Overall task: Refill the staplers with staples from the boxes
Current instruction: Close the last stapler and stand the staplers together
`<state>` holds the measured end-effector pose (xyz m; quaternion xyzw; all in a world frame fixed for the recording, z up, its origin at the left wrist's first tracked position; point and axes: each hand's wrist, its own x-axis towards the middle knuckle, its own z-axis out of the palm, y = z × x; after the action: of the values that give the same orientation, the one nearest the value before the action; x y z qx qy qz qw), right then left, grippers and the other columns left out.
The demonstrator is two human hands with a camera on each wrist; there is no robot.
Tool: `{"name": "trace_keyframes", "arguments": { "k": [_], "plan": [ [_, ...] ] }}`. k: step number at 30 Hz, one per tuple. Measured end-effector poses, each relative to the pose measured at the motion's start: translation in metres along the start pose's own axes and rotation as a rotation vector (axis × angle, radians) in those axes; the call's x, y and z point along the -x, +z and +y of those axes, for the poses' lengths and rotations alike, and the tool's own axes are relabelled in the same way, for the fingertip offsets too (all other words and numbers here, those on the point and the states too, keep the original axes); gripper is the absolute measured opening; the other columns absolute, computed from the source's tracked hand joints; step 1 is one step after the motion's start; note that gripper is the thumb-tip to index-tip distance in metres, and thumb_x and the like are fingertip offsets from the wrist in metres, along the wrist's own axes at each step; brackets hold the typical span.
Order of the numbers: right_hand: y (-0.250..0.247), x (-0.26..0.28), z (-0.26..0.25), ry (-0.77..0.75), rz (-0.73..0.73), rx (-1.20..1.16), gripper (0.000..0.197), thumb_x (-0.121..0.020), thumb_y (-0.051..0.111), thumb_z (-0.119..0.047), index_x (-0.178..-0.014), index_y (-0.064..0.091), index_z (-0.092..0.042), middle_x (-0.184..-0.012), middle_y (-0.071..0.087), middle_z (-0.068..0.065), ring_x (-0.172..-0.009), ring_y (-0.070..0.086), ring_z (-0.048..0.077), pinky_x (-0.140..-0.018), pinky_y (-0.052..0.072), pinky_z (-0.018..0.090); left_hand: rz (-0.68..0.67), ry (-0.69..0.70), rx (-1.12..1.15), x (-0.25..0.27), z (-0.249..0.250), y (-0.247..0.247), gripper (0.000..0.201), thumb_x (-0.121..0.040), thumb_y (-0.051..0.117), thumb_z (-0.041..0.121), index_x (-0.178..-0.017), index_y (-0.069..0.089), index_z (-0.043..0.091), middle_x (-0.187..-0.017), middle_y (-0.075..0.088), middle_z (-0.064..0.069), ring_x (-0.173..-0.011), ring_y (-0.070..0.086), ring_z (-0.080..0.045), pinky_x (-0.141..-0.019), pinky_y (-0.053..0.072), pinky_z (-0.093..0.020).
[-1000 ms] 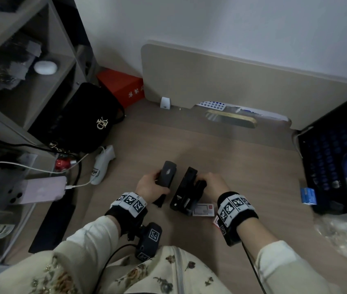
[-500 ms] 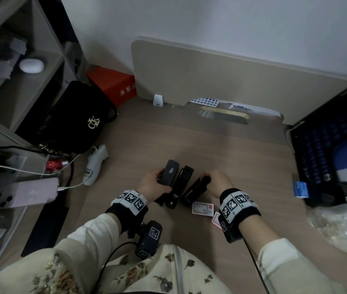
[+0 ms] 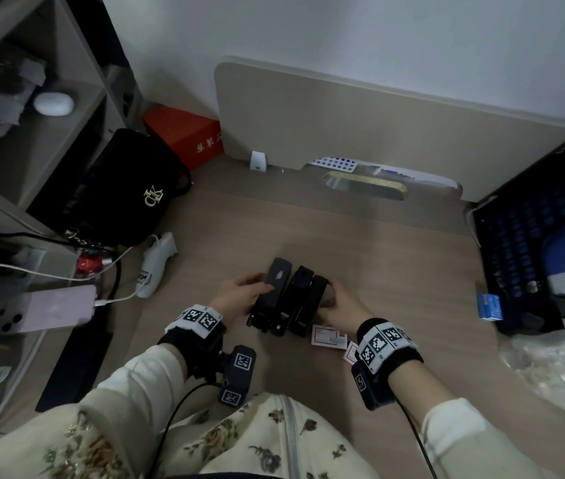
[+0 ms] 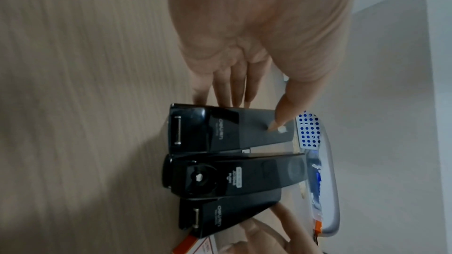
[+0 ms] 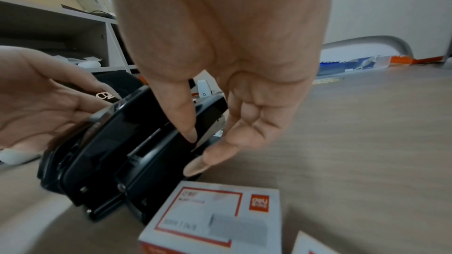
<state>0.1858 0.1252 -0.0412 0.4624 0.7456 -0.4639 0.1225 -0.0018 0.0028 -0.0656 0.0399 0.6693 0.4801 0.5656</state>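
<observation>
Three black staplers lie side by side, touching, on the wooden desk: the left stapler (image 3: pixel 273 288) (image 4: pixel 227 130), the middle stapler (image 3: pixel 297 299) (image 4: pixel 239 175) and the right stapler (image 3: pixel 313 305) (image 4: pixel 225 217) (image 5: pixel 151 171). My left hand (image 3: pixel 239 295) (image 4: pixel 257 45) holds the left stapler, thumb on top and fingers along its outer side. My right hand (image 3: pixel 339 307) (image 5: pixel 232 45) holds the right stapler the same way from the other side. A white and red staple box (image 3: pixel 328 336) (image 5: pixel 215 217) lies just behind the staplers, with a second box (image 3: pixel 350 352) beside it.
A small blue box (image 3: pixel 489 305) sits beside a black crate (image 3: pixel 522 243) on the right. On the left are a black bag (image 3: pixel 118 195), a white device (image 3: pixel 156 267) and a pink phone (image 3: pixel 49 309) on a cable. Crinkled plastic (image 3: pixel 550 375) lies at the lower right.
The staplers stood apart before. Both hands have pushed them together into a tight row, and the right stapler has swung in against the middle one.
</observation>
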Motion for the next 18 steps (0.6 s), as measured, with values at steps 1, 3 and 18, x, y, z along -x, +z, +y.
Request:
{"name": "trace_keyframes", "arguments": {
  "k": [1, 3, 18],
  "plan": [
    [0.001, 0.000, 0.001, -0.012, -0.014, -0.005, 0.057, -0.080, 0.060, -0.013, -0.131, 0.040, -0.027, -0.098, 0.065, -0.003, -0.094, 0.064, 0.019, -0.084, 0.054, 0.037, -0.007, -0.014, -0.015, -0.001, -0.001, -0.001, 0.046, -0.081, 0.074, 0.012, -0.126, 0.061, 0.011, -0.114, 0.070, -0.009, -0.100, 0.069, -0.023, -0.085, 0.056, -0.036],
    [0.005, 0.001, 0.001, -0.009, -0.065, -0.030, 0.058, -0.080, 0.064, -0.007, -0.132, 0.041, -0.020, -0.106, 0.065, 0.002, -0.099, 0.063, 0.020, -0.089, 0.053, 0.039, -0.055, -0.029, -0.068, -0.001, -0.002, -0.003, 0.050, -0.081, 0.075, 0.016, -0.128, 0.060, 0.010, -0.113, 0.071, -0.008, -0.098, 0.070, -0.021, -0.076, 0.057, -0.031],
    [0.016, 0.003, 0.013, -0.007, -0.140, -0.132, 0.077, -0.065, 0.079, -0.038, -0.132, 0.046, -0.020, -0.122, 0.060, 0.000, -0.112, 0.056, 0.017, -0.101, 0.045, 0.039, -0.204, 0.011, -0.235, 0.011, -0.005, 0.015, 0.047, -0.089, 0.068, 0.020, -0.133, 0.054, 0.013, -0.120, 0.067, -0.009, -0.106, 0.066, -0.024, -0.087, 0.057, -0.037]
  ]
}}
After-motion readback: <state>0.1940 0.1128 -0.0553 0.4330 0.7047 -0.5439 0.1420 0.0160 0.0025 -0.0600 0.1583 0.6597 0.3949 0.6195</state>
